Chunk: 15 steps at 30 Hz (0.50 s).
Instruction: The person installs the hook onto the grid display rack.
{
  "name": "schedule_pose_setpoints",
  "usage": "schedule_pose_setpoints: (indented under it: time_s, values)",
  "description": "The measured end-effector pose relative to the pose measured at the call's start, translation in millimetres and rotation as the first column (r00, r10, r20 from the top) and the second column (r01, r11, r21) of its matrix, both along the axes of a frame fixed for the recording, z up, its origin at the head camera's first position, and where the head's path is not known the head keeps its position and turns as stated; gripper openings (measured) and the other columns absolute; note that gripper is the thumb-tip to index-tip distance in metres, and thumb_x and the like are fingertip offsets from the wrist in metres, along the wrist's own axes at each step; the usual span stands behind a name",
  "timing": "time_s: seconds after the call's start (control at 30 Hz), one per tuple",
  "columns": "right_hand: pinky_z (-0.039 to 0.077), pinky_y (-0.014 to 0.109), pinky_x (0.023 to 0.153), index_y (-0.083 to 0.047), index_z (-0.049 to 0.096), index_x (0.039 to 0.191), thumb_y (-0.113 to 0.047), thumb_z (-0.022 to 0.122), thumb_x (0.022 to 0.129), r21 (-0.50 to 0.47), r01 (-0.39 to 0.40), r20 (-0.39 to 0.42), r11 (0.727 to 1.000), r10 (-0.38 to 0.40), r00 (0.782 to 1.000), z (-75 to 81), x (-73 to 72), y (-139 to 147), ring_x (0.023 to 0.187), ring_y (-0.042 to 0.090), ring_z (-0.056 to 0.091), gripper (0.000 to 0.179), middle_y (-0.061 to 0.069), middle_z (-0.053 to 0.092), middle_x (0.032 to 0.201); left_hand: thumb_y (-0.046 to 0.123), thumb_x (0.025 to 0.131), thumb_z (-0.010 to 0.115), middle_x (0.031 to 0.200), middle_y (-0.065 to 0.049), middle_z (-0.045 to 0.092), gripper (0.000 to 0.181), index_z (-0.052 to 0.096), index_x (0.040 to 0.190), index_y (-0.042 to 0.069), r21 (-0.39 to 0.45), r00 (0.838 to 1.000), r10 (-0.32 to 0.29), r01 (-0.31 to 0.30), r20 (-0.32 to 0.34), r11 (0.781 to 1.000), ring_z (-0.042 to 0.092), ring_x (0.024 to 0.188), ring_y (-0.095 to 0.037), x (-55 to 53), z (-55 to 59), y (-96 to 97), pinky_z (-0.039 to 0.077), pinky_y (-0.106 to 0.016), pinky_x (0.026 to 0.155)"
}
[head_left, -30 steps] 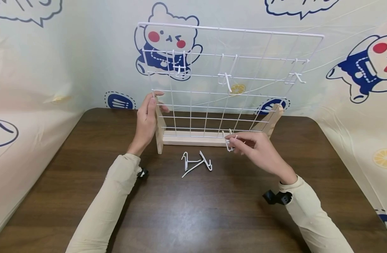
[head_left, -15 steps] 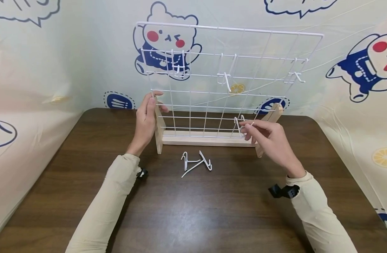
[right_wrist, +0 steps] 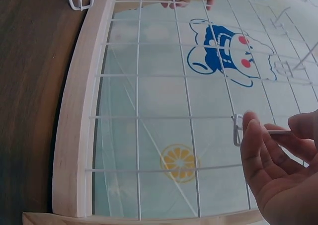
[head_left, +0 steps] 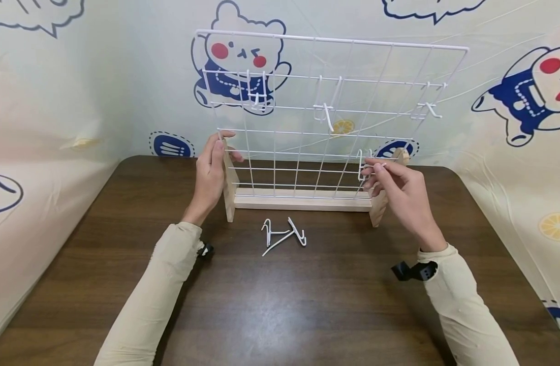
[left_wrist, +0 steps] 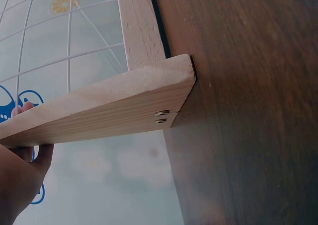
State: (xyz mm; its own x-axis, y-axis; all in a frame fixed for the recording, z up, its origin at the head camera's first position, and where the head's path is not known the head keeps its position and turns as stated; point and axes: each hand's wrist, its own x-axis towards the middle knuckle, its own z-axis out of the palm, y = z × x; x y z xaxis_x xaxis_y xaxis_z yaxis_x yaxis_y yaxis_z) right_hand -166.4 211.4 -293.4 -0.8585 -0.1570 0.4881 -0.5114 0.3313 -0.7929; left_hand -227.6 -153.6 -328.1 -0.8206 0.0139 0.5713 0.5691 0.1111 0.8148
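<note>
A white wire grid (head_left: 332,40) stands in a wooden frame. My left hand (head_left: 209,170) grips the top of the frame's left wooden upright (head_left: 229,188); in the left wrist view fingers show on both sides of that upright (left_wrist: 114,108). My right hand (head_left: 405,195) pinches a white wire hook (head_left: 361,170) by its prong, in front of the grid's lower right. The right wrist view shows this hook (right_wrist: 236,130) close to the wires; whether it touches them I cannot tell. Three similar hooks hang higher up: left (head_left: 257,97), middle (head_left: 328,117) and right (head_left: 429,109).
Two loose white hooks, one left (head_left: 268,235) and one right (head_left: 298,234), lie on the brown table (head_left: 261,315) before the wooden base bar (head_left: 303,202). The frame's right upright (head_left: 376,213) is partly behind my right hand. A printed cloth (head_left: 147,76) hangs behind.
My right hand has moved right and upward with the hook, from near the base bar to the grid's lower right. The left hand has kept its grip on the upright.
</note>
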Motion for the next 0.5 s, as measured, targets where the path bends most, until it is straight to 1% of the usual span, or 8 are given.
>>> schedule_pose_setpoints:
  time_s: [0.07,0.17,0.23,0.37,0.43,0.5]
  values:
    - [0.055,0.023,0.065,0.009,0.064,0.124,-0.003,0.050,0.103,-0.002,0.002,-0.006,1.000,-0.002,1.000,-5.8,-5.2,5,0.076,0.027,0.065,0.028,0.001,0.072,0.098,0.020,0.109,0.031,0.095,-0.036,0.062,0.039,0.050,0.133,-0.004,-0.002,1.000,0.003,-0.003,0.000,1.000,0.062,0.094,-0.046,0.4,0.3,0.1,0.045,-0.054,0.092]
    - [0.055,0.023,0.066,0.004,0.065,0.125,-0.007,0.050,0.103,0.003,0.012,-0.009,1.000,-0.012,1.000,-16.3,-14.1,13,0.077,0.022,0.066,0.028,0.007,0.072,0.101,0.020,0.109,0.031,0.094,-0.035,0.062,0.039,0.050,0.133,-0.005,-0.002,1.000,0.007,-0.007,-0.002,1.000,0.062,0.093,-0.045,0.5,0.1,0.0,0.046,-0.053,0.091]
    - [0.055,0.023,0.066,0.002,0.065,0.126,-0.009,0.051,0.104,0.010,0.016,-0.007,1.000,-0.016,1.000,-17.4,-15.0,13,0.077,0.021,0.066,0.029,0.008,0.072,0.102,0.020,0.109,0.031,0.094,-0.035,0.062,0.039,0.050,0.133,-0.005,-0.003,1.000,0.008,-0.008,-0.003,1.000,0.062,0.093,-0.045,0.4,0.0,0.0,0.047,-0.050,0.091]
    - [0.055,0.023,0.065,0.004,0.064,0.127,-0.009,0.052,0.103,0.015,0.011,0.001,1.000,-0.011,1.000,-18.3,-15.9,14,0.078,0.022,0.067,0.029,-0.002,0.072,0.101,0.020,0.109,0.031,0.094,-0.036,0.061,0.039,0.051,0.132,-0.004,0.004,1.000,0.006,-0.006,-0.007,1.000,0.062,0.093,-0.045,-0.7,-0.3,0.1,0.048,-0.046,0.091]
    - [0.055,0.023,0.065,0.005,0.064,0.127,-0.008,0.052,0.103,0.016,0.003,0.009,1.000,-0.003,1.000,-18.5,-16.2,14,0.078,0.023,0.067,0.030,-0.003,0.072,0.101,0.020,0.109,0.032,0.094,-0.036,0.061,0.038,0.051,0.132,-0.004,0.005,1.000,0.004,-0.004,-0.007,1.000,0.061,0.093,-0.046,-1.2,-0.6,0.3,0.048,-0.046,0.091]
    - [0.056,0.023,0.065,0.004,0.064,0.127,-0.008,0.053,0.103,0.024,0.000,0.025,1.000,0.000,1.000,-18.6,-16.4,14,0.078,0.024,0.067,0.029,-0.001,0.072,0.102,0.020,0.109,0.032,0.095,-0.036,0.061,0.038,0.051,0.132,-0.004,0.007,1.000,0.002,-0.002,-0.006,1.000,0.061,0.093,-0.047,-1.2,-1.0,0.2,0.048,-0.047,0.091]
